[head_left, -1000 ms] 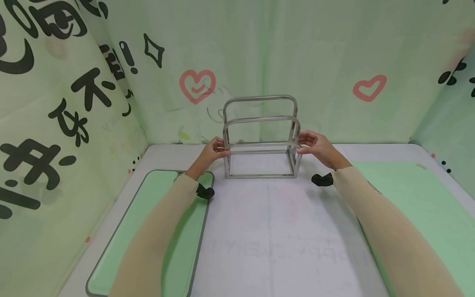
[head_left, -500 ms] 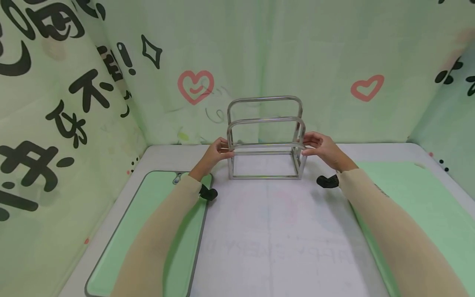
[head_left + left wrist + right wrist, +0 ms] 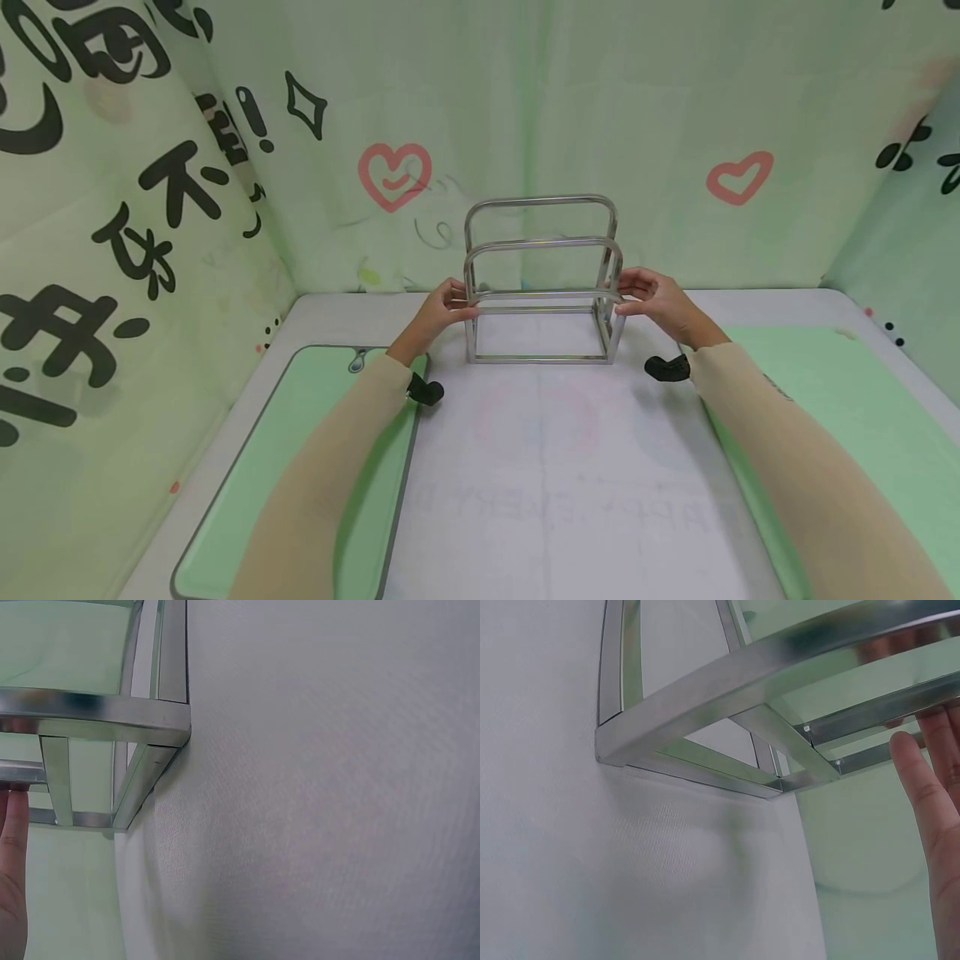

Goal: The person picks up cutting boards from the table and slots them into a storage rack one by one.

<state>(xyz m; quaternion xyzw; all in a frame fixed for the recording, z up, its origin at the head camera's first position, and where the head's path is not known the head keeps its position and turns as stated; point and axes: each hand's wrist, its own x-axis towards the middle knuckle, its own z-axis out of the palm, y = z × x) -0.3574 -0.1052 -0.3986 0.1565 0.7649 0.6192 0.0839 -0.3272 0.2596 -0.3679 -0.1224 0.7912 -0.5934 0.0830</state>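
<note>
A shiny metal rack (image 3: 540, 243) with three upright hoops stands at the back middle of the white table. My left hand (image 3: 438, 312) grips its left side, thumb at the front post and the other fingers farther back. On the opposite side my right hand (image 3: 656, 304) holds the rack in a similar way. The left wrist view has the rack's lower corner (image 3: 90, 712) close up, with part of the hand (image 3: 11, 877) against a bar. Seen from the right wrist, fingers (image 3: 945, 802) reach up to the bars, their tips partly hidden behind the metal.
A green board with a grey rim (image 3: 300, 450) lies on the table at left, under the left forearm. Another green sheet or board (image 3: 847, 400) lies at right, partly beneath the right sleeve. Green printed curtains (image 3: 637, 125) enclose the table (image 3: 540, 500) at back and sides.
The rack has slid a little to the right along the table, with both hands moving along on its sides. The head view has shifted very slightly.
</note>
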